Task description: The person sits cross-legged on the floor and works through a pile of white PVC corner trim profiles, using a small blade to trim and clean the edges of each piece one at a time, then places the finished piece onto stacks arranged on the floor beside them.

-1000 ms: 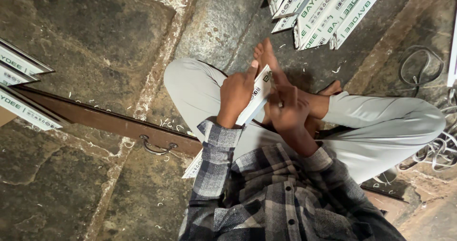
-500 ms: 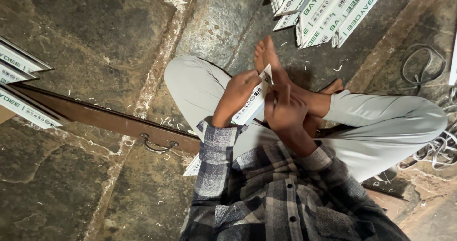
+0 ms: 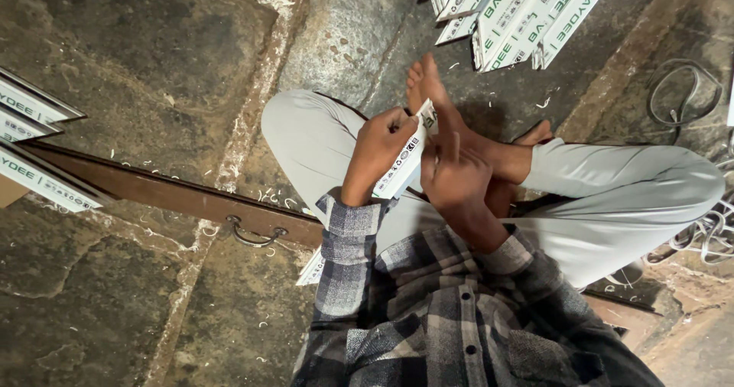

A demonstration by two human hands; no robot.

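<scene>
Floor (image 3: 138, 89): dark, worn stone slabs with pale gritty joints, scattered with white shavings. Person sits cross-legged on it, bare foot (image 3: 425, 89) pointing away. Landmark: white strip (image 3: 397, 169), long and narrow, printed, lying slantwise across the lap, lower end (image 3: 312, 268) sticking out past the left knee. Left hand (image 3: 378, 146) is wrapped around the strip near its upper end, fingers curled tight. Right hand (image 3: 453, 174) presses against the strip just right of it, fingers bunched; whether it pinches anything, cannot tell. Left of the strip: brown board (image 3: 168, 196) with a metal handle (image 3: 256, 234), and more white strips (image 3: 34, 138). Beyond the strip, past the foot: a pile (image 3: 520, 8) of the same strips. Far right: coiled cable (image 3: 684, 96).
</scene>
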